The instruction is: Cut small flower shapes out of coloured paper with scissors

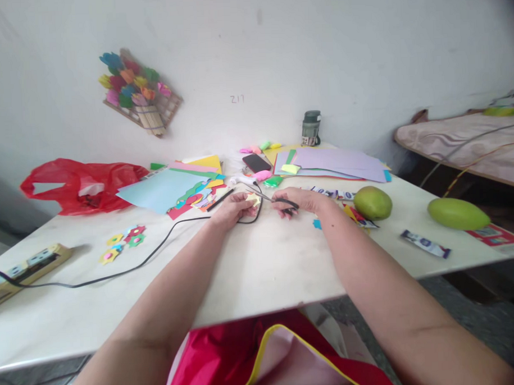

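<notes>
Between the fingers of my left hand (233,209) is a small pale yellow piece of paper (254,199). My right hand (298,200) grips a pair of scissors (285,202) with black handles, its blades pointing left toward the yellow paper. Whether the blades touch the paper I cannot tell. A white glue gun (241,180) lies just behind my hands, its black cord (158,257) running left across the table. Beside my left hand is a black stick (220,199), along with a heap of coloured paper scraps (194,200).
Paper flowers (134,236) and a power strip (27,270) lie at left, near a red plastic bag (88,184). Coloured sheets (340,161), a phone (256,163) and a flask (311,127) are behind. Green fruit (372,203) and a small packet (426,244) sit at right.
</notes>
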A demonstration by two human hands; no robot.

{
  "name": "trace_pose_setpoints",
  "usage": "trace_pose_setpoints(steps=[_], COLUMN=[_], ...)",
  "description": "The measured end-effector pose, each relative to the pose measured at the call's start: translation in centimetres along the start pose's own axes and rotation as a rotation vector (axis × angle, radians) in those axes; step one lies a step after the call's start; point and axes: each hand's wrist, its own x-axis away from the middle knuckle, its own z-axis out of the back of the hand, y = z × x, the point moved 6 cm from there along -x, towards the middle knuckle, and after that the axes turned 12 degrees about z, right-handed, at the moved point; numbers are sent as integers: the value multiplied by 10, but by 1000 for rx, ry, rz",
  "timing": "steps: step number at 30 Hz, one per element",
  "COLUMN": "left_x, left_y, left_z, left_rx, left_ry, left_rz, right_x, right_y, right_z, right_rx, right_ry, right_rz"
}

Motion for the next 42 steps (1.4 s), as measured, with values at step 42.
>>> trace_pose_setpoints(steps=[42], left_x=[0], left_y=[-3], left_z=[0], left_rx=[71], left_ry=[-8], left_rz=[95], right_x=[-4], right_y=[8], right_z=[-1], right_rx=[66], right_ry=[13], right_rz=[-17])
